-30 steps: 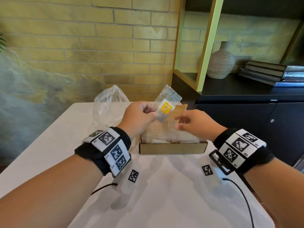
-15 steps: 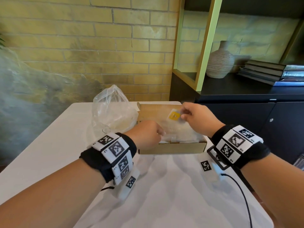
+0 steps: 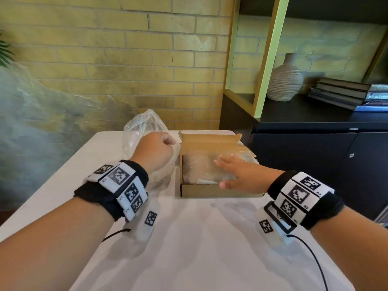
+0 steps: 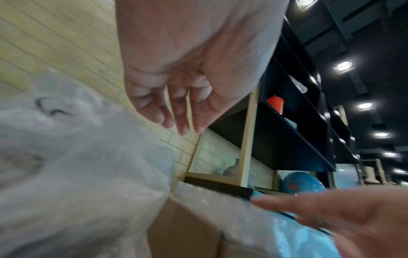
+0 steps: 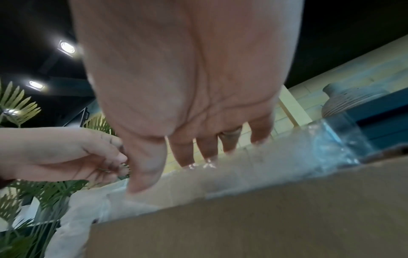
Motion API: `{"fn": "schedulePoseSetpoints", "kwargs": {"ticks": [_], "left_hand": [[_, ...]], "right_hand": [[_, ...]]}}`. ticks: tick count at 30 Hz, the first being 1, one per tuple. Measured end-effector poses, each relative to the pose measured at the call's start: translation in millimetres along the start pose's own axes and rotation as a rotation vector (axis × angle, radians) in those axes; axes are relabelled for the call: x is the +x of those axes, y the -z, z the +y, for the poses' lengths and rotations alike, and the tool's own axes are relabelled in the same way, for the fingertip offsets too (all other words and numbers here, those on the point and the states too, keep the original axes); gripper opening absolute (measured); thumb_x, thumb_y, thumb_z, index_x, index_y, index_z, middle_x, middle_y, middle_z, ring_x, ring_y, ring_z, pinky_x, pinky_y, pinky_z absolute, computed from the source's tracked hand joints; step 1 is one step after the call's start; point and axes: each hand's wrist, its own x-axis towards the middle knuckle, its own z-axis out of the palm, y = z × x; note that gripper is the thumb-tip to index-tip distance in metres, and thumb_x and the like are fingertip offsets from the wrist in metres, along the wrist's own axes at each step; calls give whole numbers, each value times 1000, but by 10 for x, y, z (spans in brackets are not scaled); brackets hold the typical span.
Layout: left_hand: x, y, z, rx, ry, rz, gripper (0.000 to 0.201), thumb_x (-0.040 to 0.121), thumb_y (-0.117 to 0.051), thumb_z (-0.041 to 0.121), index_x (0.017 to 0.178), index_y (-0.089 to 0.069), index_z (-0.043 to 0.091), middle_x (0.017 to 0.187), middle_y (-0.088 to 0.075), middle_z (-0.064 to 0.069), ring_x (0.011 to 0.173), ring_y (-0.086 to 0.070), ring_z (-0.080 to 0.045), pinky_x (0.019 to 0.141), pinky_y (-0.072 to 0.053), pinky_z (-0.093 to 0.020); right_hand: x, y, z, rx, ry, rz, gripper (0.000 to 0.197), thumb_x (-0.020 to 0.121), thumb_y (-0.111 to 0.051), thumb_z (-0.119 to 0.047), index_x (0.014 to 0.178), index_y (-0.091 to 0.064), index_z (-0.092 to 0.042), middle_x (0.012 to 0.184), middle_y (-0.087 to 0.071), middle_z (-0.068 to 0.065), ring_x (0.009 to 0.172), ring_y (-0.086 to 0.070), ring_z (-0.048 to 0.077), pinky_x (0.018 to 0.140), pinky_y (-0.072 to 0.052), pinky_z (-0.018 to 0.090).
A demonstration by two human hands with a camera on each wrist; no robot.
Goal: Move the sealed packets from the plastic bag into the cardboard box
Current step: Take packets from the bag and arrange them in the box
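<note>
An open cardboard box [image 3: 220,192] sits on the white table [image 3: 189,248], filled with clear sealed packets [image 3: 199,166]. My right hand [image 3: 228,171] lies flat on top of those packets, fingers straight; in the right wrist view the fingertips [image 5: 187,162] touch the clear film above the box wall [image 5: 243,218]. A crumpled clear plastic bag [image 3: 142,127] stands just left of the box. My left hand [image 3: 168,143] hovers over the bag by the box's left edge. Its fingers [image 4: 176,118] are loosely curled and hold nothing. The bag's contents are hidden.
A dark cabinet [image 3: 315,148] stands right of the table, with a ribbed vase [image 3: 285,80] and stacked books [image 3: 340,93] on top. The brick wall [image 3: 126,59] is behind the table. The table's near half holds only my forearms and wrist cables.
The yellow-labelled packet passed from my left hand to my right and went down into the box. The right hand now lies flat on the packets. The left hand moved left to the bag.
</note>
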Motion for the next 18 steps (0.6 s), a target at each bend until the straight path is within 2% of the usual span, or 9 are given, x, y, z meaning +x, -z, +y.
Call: {"fn": "schedulePoseSetpoints", "kwargs": {"ticks": [2,5,8,10,13,18], "left_hand": [[67,50,-135,97,96,-56,36,88,-45,2,119,-59,14,130,-55,-4,121,-48,-21,97,-37,-28],[105,71,-278,322,212,-225,42,90,-48,6,133,-47,5,139,-46,-13,128,-43,-29,101,-37,-31],[123,73,-334,428,288,-332,47,92,-51,14,136,-42,2,140,-45,-15,128,-44,-30,99,-38,-31],[122,68,-347,465,328,-399,50,93,-51,22,138,-39,4,143,-42,-14,130,-41,-29,103,-35,-32],[128,27,-369,484,347,-457,60,93,-46,42,141,-37,6,146,-40,-11,134,-38,-27,108,-29,-33],[174,-94,-332,518,359,-434,65,95,-37,51,136,-43,0,140,-46,-17,130,-43,-29,104,-35,-33]], "right_hand": [[3,-29,2,-27,-6,-56,77,94,-43,-47,150,4,-22,159,9,-1,146,4,20,119,-6,41],[34,-28,6,-24,-29,-60,81,93,-42,-50,149,9,-22,158,15,0,146,9,22,118,-3,42],[101,-55,-10,-40,-54,-78,86,91,-43,-54,149,13,-23,157,19,0,145,12,22,117,-2,47],[148,-66,-15,-43,-67,-73,88,90,-45,-54,148,13,-23,157,20,-1,145,12,23,116,-2,48],[194,-61,-16,-42,-74,-70,89,90,-46,-55,149,13,-23,157,19,-1,146,12,23,116,-2,49],[184,-69,-5,-13,-73,-65,89,89,-46,-56,149,11,-24,157,18,-2,146,12,22,116,-1,48]]}}
